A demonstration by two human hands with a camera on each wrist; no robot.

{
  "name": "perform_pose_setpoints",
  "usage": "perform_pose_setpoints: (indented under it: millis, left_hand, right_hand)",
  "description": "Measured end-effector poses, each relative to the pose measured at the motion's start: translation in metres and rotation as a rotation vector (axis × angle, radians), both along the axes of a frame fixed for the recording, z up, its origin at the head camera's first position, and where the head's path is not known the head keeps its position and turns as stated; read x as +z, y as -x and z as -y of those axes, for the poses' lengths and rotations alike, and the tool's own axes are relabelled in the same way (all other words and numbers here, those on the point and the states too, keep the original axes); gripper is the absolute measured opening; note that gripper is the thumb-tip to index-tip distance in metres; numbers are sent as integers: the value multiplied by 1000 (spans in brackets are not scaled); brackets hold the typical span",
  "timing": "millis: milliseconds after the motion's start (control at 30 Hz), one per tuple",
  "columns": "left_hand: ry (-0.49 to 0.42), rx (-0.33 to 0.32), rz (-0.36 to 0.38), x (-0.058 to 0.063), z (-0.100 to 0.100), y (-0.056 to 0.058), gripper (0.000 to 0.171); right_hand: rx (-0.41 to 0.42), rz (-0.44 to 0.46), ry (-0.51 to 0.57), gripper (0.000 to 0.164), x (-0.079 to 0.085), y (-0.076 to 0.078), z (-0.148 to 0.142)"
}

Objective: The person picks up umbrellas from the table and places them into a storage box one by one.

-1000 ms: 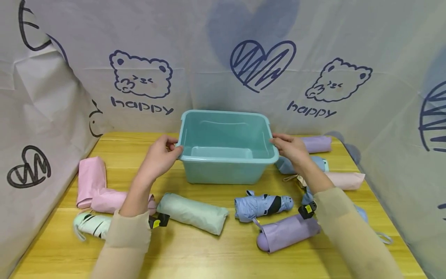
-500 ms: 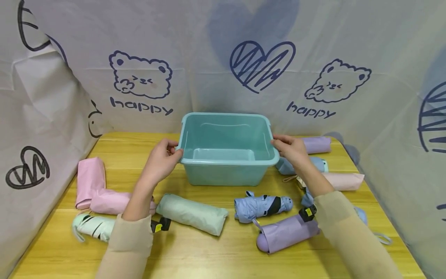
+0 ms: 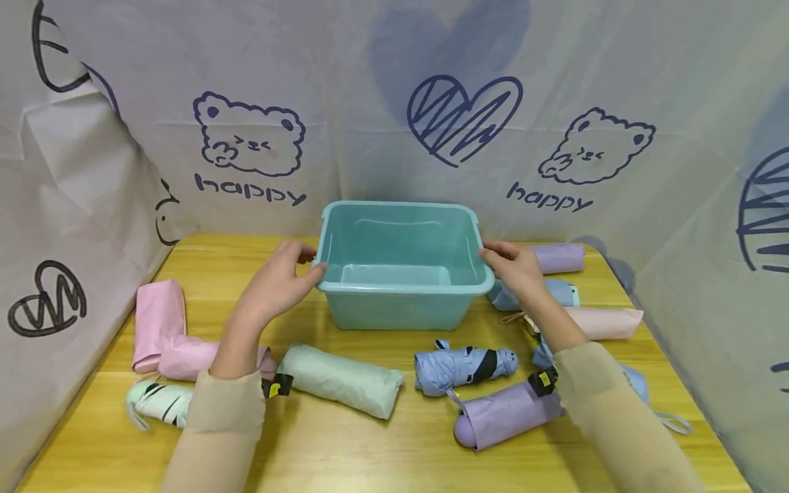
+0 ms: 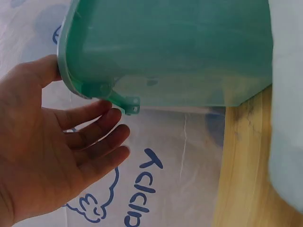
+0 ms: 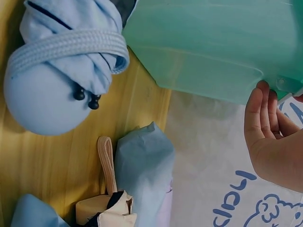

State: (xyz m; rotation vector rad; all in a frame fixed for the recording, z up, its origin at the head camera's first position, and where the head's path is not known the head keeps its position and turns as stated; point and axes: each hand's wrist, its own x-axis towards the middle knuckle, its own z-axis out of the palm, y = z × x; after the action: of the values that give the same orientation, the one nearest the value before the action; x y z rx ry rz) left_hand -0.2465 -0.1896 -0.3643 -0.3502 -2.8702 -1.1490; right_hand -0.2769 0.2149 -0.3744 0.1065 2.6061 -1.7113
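Note:
A light teal plastic storage bin [image 3: 399, 307] stands upright at the back of the table, with nothing inside. My left hand [image 3: 279, 282] is at its left rim. In the left wrist view, the thumb [image 4: 47, 70] touches the rim while the other fingers spread loosely, their tips beneath the handle bracket. My right hand [image 3: 516, 268] holds the right rim, its fingers [image 5: 263, 109] against the outer side and its thumb mostly out of the right wrist view. Nearest the bin's front are a pale green folded umbrella [image 3: 340, 382] and a blue folded umbrella [image 3: 464, 368].
At left lie two pink wrapped umbrellas [image 3: 159, 320] and a mint striped umbrella [image 3: 161, 402]. A purple umbrella [image 3: 508, 416] lies front right. Beyond the right forearm are a cream umbrella [image 3: 607, 323], a blue one [image 3: 562, 292] and another purple one [image 3: 559, 259]. Printed cloth [image 3: 370, 157] hangs behind.
The bin has shifted slightly toward me and lower in view, then stayed in place. My left thumb and fingers have spread a little wider at the rim; the right hand keeps its hold.

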Motion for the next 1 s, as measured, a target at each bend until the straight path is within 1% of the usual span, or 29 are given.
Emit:
perform_pose_setpoints:
  millis: [67,133,333,433,500,667,833,900,1000]
  left_hand:
    - [40,3,-31,-3,3,3,51]
    - [53,6,-56,-6,5,6,50]
    - [68,15,-77,-11,8,13,44]
    - [85,3,-97,-13,8,17,43]
    - [106,-17,-118,-13,7,19,43]
    - [161,-38,-162,-11,6,22,38]
    - [198,-36,-188,-8,4,22,37]
    - [204,-37,-193,-7,4,21,37]
    - [205,-33,-191,-8,6,21,37]
  right_hand:
    - [6,-2,-5,52,-1,1,0]
    - [8,0,-8,52,-2,1,1]
    - [11,5,-2,54,-5,0,0]
    - [12,6,-8,55,-4,-1,-1]
    - [6,2,-17,55,-3,-2,-2]
    - [-4,-35,-91,54,-2,-6,-3]
    - [-9,-102,-190,58,-2,-12,-4]
    - [-17,-155,-229,59,-2,-14,-5]
    - [-19,-267,-250,57,-2,-17,-6]
